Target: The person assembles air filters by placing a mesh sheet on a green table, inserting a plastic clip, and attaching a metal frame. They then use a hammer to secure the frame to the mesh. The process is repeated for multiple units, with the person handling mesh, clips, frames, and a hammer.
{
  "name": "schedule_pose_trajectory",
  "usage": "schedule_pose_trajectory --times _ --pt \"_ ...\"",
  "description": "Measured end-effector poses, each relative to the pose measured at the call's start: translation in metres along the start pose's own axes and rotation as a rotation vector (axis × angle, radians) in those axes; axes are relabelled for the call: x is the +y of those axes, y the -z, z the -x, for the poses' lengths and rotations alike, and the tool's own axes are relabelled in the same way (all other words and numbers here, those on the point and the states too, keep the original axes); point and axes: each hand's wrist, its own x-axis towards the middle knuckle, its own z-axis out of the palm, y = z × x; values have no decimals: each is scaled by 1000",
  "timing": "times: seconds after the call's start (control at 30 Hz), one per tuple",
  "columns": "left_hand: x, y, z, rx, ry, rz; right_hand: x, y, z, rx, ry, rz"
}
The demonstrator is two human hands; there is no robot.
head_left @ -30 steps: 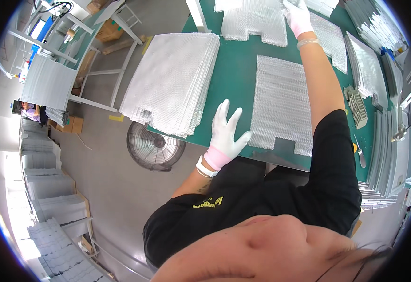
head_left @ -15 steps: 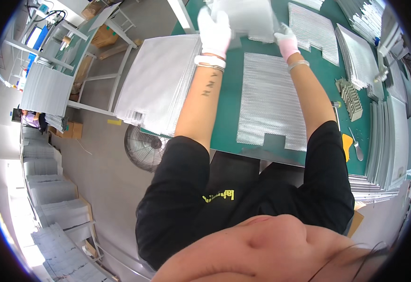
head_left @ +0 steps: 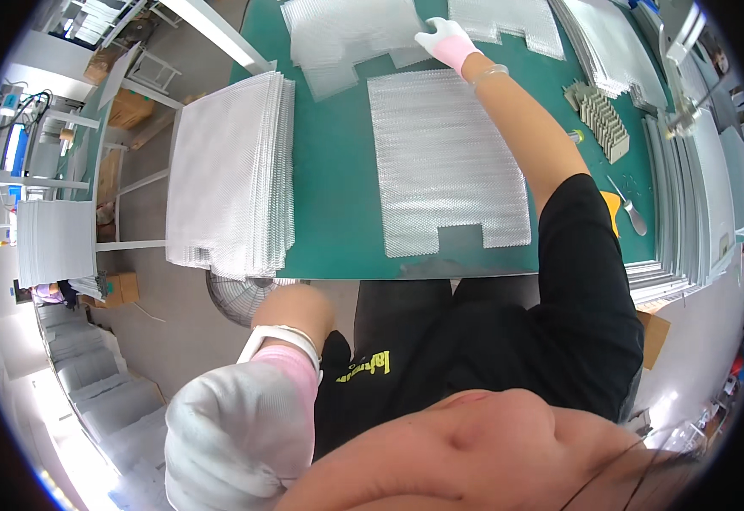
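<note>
My right hand [head_left: 449,44], in a white glove with a pink cuff, reaches to the far side of the table. Its fingers are apart, and the tips are at the right edge of a silvery mesh sheet [head_left: 351,30]. A thin translucent piece [head_left: 331,83] shows beneath that sheet's near edge. Close to the camera, below the table's front edge, is my left hand [head_left: 240,426], gloved and raised near me; its fingers are mostly hidden. Another mesh sheet [head_left: 449,162], notched at the near edge, lies flat in front of me.
A tall stack of mesh sheets [head_left: 223,170] stands at the table's left. To the right are a row of beige clips [head_left: 603,123], a screwdriver [head_left: 632,213], a yellow tool [head_left: 612,209] and stacked panels [head_left: 687,187]. A floor fan [head_left: 240,294] stands below the left stack.
My left hand has left the far sheet and come back close to the camera. The far mesh sheet now lies on the table, with my right hand still by its edge. The view has shifted.
</note>
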Motion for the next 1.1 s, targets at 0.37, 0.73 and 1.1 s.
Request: schedule_pose_trajectory --times 0.37,0.73,1.1 --pt "5 30 8 -87 66 202 34 -3 -17 297 284 55" --pt "-70 61 -4 -630 329 -74 40 -2 -11 167 165 62" --pt "-396 210 121 -586 1419 -1728 -19 -8 0 -131 53 50"
